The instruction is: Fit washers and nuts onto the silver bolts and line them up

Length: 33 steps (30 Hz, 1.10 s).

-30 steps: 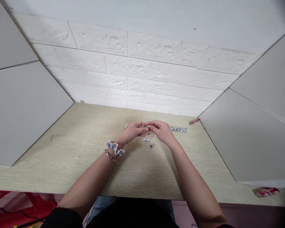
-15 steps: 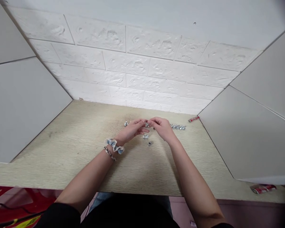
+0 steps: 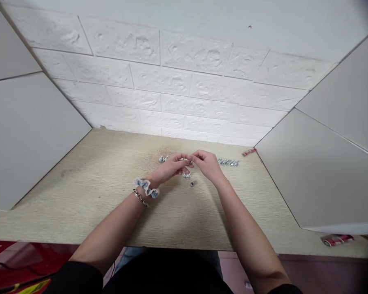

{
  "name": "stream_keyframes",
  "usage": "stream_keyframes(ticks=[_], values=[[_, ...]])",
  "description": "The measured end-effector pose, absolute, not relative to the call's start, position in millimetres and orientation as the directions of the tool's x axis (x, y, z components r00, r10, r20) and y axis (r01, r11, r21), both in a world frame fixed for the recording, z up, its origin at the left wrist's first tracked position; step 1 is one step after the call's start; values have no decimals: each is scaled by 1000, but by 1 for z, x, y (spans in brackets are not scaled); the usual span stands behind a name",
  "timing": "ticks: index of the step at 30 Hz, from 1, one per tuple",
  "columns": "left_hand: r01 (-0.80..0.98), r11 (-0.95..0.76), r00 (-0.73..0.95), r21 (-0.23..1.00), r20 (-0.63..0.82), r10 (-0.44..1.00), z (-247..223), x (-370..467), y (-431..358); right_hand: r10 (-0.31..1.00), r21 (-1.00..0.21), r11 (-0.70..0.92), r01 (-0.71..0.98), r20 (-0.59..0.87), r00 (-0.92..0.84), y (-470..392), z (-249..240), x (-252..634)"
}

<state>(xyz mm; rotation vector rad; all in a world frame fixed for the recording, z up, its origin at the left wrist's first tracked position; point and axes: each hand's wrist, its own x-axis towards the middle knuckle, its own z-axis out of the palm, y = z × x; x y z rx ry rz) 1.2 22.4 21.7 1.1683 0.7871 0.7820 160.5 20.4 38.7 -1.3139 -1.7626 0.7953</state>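
My left hand [image 3: 171, 167] and my right hand [image 3: 207, 162] meet above the middle of the table, fingertips together. Pinched between them is a small metal fastener [image 3: 190, 162], mostly covered by the fingers; its exact kind is unclear. Just below the hands lie several short silver pieces [image 3: 187, 175], side by side. Closer to me sits a single nut [image 3: 192, 184]. Silver bolts [image 3: 162, 159] stand beyond my left hand. A row of several silver screws [image 3: 228, 162] stretches to the right of my right hand.
White brick-patterned panelling [image 3: 178, 85] closes off the back of the wooden table [image 3: 110, 183]. Grey boards stand at the left [image 3: 27, 139] and right [image 3: 328, 171]. A red battery-like cylinder [image 3: 249, 152] lies in the back right corner, another red cylinder [image 3: 337, 240] at the front right.
My fingertips have closed tighter around the small fastener, covering more of it. My left hand sits slightly lower on the fingers' side, and more bolts show at the left. The view has shifted slightly.
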Motion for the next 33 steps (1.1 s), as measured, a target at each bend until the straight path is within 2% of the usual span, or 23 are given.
stream_keyframes(ticks=[3, 6, 12, 17, 19, 21, 23, 24, 28, 31, 33], values=[[47, 52, 454, 998, -68, 888, 22, 2, 22, 948, -802, 318, 506, 263, -180, 19, 37, 158], [113, -2, 412, 994, -45, 910, 22, 5, 21, 951, -817, 309, 487, 259, -168, 18, 36, 153], [103, -63, 403, 993, 16, 915, 23, 11, 16, 984, -926, 167, 338, 134, -118, 19, 34, 150], [58, -10, 412, 998, -15, 911, 28, 10, 9, 974, -989, 111, 96, 89, -208, 17, 27, 151], [37, 11, 389, 999, -24, 921, 28, 8, 8, 966, -989, 129, 65, 110, -234, 15, 27, 154], [0, 20, 329, 1000, -19, 944, 28, 4, 8, 970, -971, 188, 150, 159, -186, 13, 31, 163], [-81, 39, 261, 996, -17, 965, 25, -1, 10, 970, -907, 244, 344, 233, -76, 10, 38, 173], [-133, 58, 241, 989, -24, 970, 24, -3, 12, 967, -860, 253, 443, 239, -89, 7, 42, 179], [-212, 84, 194, 974, -42, 980, 19, -10, 15, 931, -629, 272, 728, -20, -366, -5, 54, 188], [-193, 78, 198, 978, -39, 979, 16, -11, 15, 889, -490, 319, 811, -143, -436, -14, 55, 181], [-163, 82, 226, 983, -43, 973, 14, -11, 14, 873, -411, 361, 837, -167, -458, -18, 53, 176]])
